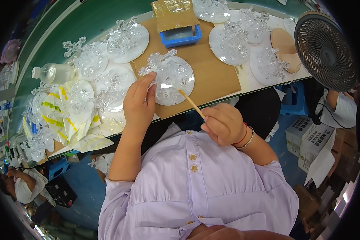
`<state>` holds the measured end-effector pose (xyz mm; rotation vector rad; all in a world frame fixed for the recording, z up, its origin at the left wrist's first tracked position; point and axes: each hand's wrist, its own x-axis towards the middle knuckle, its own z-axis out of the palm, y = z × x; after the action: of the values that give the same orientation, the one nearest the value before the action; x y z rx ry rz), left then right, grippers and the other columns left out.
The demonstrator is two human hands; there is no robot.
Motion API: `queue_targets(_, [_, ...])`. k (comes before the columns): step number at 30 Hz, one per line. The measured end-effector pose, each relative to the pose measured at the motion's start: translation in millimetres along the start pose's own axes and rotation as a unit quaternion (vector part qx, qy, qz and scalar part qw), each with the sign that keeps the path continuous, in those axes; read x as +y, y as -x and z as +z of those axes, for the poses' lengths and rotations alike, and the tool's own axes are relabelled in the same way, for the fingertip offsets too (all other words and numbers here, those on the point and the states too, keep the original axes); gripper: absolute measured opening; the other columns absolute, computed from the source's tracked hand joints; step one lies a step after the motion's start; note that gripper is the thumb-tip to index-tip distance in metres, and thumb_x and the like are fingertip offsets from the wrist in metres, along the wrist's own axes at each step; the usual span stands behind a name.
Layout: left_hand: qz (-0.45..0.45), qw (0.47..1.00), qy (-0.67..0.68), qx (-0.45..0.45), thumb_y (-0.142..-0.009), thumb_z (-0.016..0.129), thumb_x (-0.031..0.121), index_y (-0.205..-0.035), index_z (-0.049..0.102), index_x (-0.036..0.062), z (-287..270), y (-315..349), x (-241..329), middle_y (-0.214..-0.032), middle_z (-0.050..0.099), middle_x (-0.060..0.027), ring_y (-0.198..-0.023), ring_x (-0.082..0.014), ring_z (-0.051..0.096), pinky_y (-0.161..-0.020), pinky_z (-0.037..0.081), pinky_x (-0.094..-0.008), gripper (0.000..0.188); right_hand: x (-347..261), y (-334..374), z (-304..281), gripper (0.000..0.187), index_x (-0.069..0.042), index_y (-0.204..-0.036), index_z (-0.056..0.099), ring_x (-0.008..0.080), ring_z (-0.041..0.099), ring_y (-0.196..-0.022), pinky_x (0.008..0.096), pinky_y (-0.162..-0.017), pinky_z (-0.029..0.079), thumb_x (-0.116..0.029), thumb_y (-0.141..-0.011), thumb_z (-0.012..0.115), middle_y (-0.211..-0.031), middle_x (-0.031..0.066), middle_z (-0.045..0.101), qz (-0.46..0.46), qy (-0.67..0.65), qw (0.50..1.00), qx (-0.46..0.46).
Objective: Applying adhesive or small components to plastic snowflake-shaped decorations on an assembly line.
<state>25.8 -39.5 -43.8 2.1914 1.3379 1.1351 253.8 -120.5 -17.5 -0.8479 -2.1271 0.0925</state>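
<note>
A round translucent disc (pixel 185 68) lies on brown cardboard in front of me, with clear plastic ornament parts (pixel 164 74) on it. My left hand (pixel 140 102) is at the left side of this disc, thumb and fingers closed around the edge of the clear parts. The exact grip is partly hidden by the fingers. In my right hand (pixel 225 123) a slim, light wooden stick (pixel 194 105) is held like a pen. Its yellowish tip touches or hovers just over the disc's lower right part; I cannot tell which.
More discs with clear parts stand left (pixel 128 42) and right (pixel 228 48). A blue tray (pixel 182 41) with a cardboard flap sits at the back. A plastic bottle (pixel 54 73) lies left, near yellow-marked sheets (pixel 60 112). A black fan (pixel 328 52) stands right.
</note>
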Motion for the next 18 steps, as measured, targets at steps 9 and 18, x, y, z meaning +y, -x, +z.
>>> queue_targets(9, [0.013, 1.000, 0.010, 0.009, -0.080, 0.066, -0.005, -0.109, 0.065, 0.0053, 0.4, -0.8, -2.1, -0.102, 0.068, -0.0125, -0.090, -0.0276, 0.066, -0.076, 0.053, -0.0337, 0.031, 0.3, -22.0, 8.1, 0.023, 0.000, -0.087, 0.052, 0.0254, 0.059, -0.064, 0.0325, -0.052, 0.046, -0.011, -0.079, 0.070, -0.086, 0.0166, 0.061, -0.037, 0.058, 0.997, -0.046])
queue_targets(18, [0.022, 0.999, 0.020, 0.017, -0.078, 0.068, -0.004, -0.107, 0.066, 0.0061, -0.7, -4.2, -3.8, -0.102, 0.069, -0.0099, -0.090, -0.0260, 0.066, -0.076, 0.053, -0.0335, 0.031, 6.9, -47.3, 6.8, 0.021, 0.000, -0.087, 0.051, 0.0275, 0.056, -0.062, 0.0338, -0.052, 0.045, -0.003, -0.075, 0.067, -0.085, 0.0161, 0.060, 0.004, 0.059, 0.997, -0.056])
